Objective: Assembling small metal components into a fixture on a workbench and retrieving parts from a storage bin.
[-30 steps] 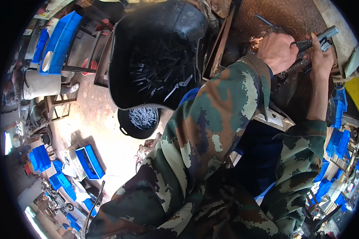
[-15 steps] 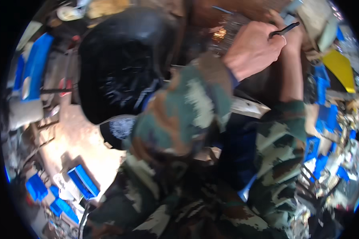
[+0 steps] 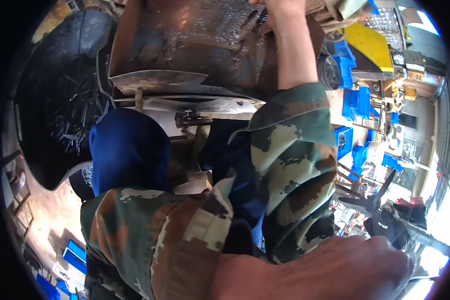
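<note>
My right hand (image 3: 284, 9) is at the top edge, its wrist over the right side of a brown metal trough (image 3: 160, 60) with a wet, shiny inside. Most of its fingers are cut off by the picture's edge, and whatever they touch is hidden. My left arm crosses low in front of me. At the lower right, my left hand (image 3: 325, 270) shows its back and knuckles, smeared by motion; its fingers are hidden. A pale, see-through edge (image 3: 411, 270) shows beside the knuckles. An orange patch of light glints in the trough.
Left of the trough stands a large black basin (image 3: 50, 65) holding several thin dark pieces. My dark blue knee (image 3: 130, 150) is close to it. Blue bins (image 3: 357, 102), a yellow panel (image 3: 367, 45) and a black fan (image 3: 372, 200) stand on the right.
My left hand has drawn back from the trough to the lower right; the thin dark rod it held is out of sight. The view has shifted, showing more of the trough and the right side.
</note>
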A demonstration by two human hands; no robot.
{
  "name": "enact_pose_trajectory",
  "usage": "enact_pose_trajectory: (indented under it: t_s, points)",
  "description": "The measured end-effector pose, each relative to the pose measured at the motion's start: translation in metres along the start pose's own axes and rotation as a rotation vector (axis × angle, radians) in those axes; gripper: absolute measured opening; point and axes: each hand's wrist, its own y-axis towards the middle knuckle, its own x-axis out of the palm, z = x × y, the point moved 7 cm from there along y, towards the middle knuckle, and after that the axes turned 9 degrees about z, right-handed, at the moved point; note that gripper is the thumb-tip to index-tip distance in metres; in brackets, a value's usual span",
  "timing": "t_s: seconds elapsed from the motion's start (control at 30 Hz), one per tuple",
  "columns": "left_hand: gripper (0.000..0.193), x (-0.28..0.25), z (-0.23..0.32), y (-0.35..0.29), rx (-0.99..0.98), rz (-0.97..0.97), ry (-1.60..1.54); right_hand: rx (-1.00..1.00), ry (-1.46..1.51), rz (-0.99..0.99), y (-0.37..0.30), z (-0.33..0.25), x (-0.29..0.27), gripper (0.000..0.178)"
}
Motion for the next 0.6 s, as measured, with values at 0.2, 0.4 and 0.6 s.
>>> enact_pose_trajectory:
  t_s: [0.2,0.4,0.6]
  points:
    - [0.024,0.0,0.001,-0.005,-0.087,-0.036,-0.028,0.022,-0.009,-0.021,-0.002,0.003,-0.004,0.017]
    - [0.029,0.013,-0.013,-0.009,-0.261,0.001,-0.274,0.056,0.007,0.014,-0.004,-0.005,-0.003,0.017]
    - [0.042,-0.008,-0.015,0.006,-0.617,-0.142,-0.276,0.124,-0.111,0.051,-0.008,-0.012,-0.016,0.02]
